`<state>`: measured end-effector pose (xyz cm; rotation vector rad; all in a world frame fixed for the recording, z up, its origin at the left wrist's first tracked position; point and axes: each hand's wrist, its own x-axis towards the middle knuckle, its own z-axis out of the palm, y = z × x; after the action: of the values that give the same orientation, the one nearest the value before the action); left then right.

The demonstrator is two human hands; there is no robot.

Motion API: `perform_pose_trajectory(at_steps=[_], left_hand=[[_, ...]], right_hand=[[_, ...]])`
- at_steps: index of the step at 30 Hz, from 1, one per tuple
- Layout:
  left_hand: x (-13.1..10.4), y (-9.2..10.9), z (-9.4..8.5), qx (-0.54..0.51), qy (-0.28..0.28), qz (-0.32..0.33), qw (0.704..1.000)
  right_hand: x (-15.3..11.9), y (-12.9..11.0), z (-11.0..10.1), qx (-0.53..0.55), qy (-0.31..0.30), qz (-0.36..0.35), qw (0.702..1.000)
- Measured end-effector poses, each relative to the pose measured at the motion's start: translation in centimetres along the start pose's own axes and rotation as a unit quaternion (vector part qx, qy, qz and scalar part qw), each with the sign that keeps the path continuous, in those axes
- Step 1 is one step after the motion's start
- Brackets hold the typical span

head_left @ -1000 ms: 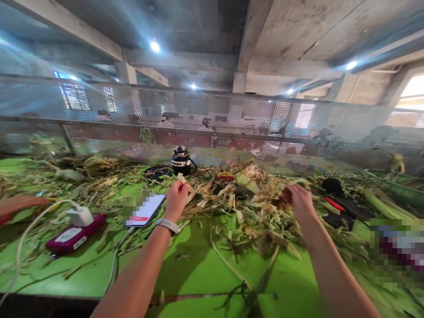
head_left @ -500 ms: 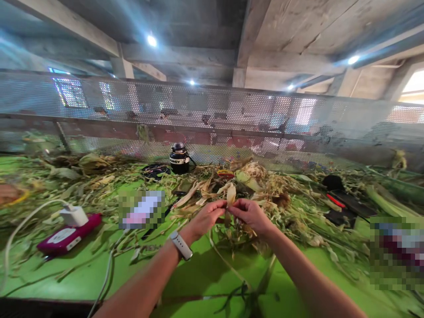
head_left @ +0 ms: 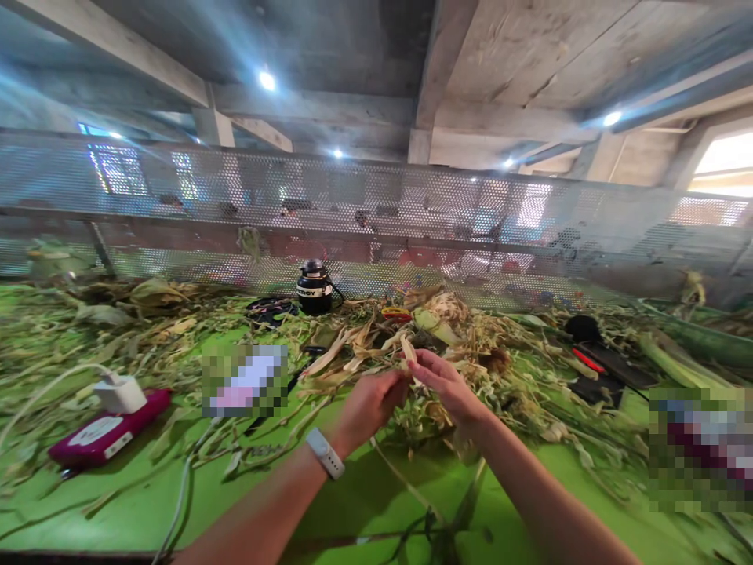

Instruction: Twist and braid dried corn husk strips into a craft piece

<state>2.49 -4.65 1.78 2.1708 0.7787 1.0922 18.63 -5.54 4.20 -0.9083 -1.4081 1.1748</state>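
Note:
A pale dried corn husk piece (head_left: 407, 350) stands up between my hands, above the middle of the green table. My right hand (head_left: 442, 383) pinches it between thumb and fingertips. My left hand (head_left: 370, 404), with a white watch (head_left: 324, 453) on its wrist, is closed at the lower end of the husk; its fingertips are mostly hidden behind the back of the hand. Beneath and beyond both hands lies a heap of dry husks (head_left: 338, 349) and wilted green strips.
A magenta power strip (head_left: 138, 424) with a white charger (head_left: 119, 392) sits at left. Nearer the middle lies a blurred-out phone-like object (head_left: 250, 380). A black jar (head_left: 314, 290) stands before the perforated metal screen (head_left: 353, 188). A green basket (head_left: 700, 329) is at far right.
My left hand has rolled over, its back now facing up and hiding its fingertips. The husk leans left more. My view has shifted slightly.

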Motion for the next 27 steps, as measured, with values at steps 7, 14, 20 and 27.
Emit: perform_pose_trajectory(at_steps=[7, 14, 20, 27], left_hand=[[-0.1, -0.1, 0.2, -0.039, -0.038, -0.015, 0.998], [0.0, 0.6, 0.5, -0.176, -0.058, -0.068, 0.980], [0.4, 0.9, -0.1, -0.277, -0.085, -0.107, 0.951], [1.2, -0.6, -2.3, -0.211, -0.027, -0.157, 0.964]], right_hand=[[-0.4, 0.2, 0.5, 0.083, -0.020, 0.019, 0.996], [-0.5, 0.2, 1.2, 0.090, -0.004, 0.019, 0.996], [-0.1, -0.2, 0.2, 0.156, 0.062, 0.020, 0.986], [1.1, -1.1, -3.6, 0.149, 0.216, -0.011, 0.965]])
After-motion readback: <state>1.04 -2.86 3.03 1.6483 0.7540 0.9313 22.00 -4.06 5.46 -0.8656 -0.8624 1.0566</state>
